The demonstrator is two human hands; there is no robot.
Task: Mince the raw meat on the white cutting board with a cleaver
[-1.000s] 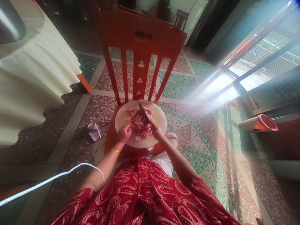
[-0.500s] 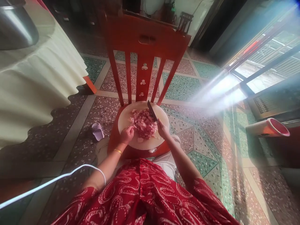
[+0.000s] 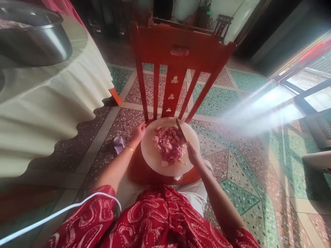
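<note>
Steel knife (image 3: 180, 130) — right hand (image 3: 193, 155) gripping it — apparently points away, slightly left.

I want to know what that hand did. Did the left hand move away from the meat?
Yes. The left hand was at the near-left side of the meat pile; now it grips the cutting board's far-left rim, toward the chair back.

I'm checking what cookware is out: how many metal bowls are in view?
1: a metal bowl on the cloth-covered table at upper left, apart from the cutting board. Its left part is cut off; others may be out of frame.
</note>
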